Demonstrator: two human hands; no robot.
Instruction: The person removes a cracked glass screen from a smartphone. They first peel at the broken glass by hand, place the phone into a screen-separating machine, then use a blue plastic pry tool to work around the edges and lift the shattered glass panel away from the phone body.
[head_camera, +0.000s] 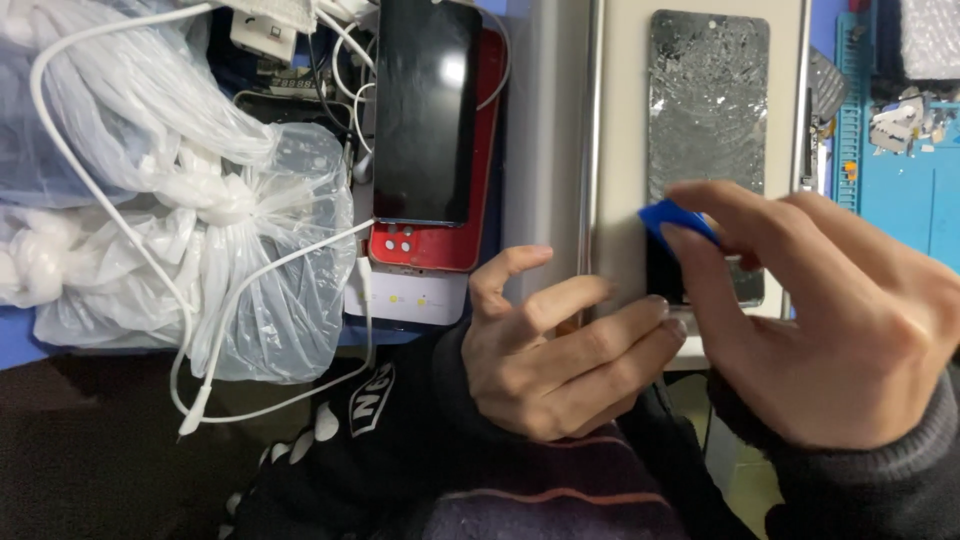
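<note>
Head view, right hand (840, 330) pinching blue pry pick (676, 222) on cracked phone screen (708, 110), grey heating plate (625, 150) beneath, left hand (555, 350) open-fingered, empty, bagged white cables (150, 150) beyond its fingers, blue work mat (905, 200).

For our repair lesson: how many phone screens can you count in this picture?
2. An intact dark screen lies on a red case left of centre; a shattered screen lies on the grey plate. Others may hide under the clutter.

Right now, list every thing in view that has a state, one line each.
cracked phone screen: shattered, lying flat on the grey plate
blue pick: pinched in right hand, at the screen's lower edge
left hand: open, fingertips on the plate
black phone: dark, intact, atop red phone
plastic bags: tied shut
</note>
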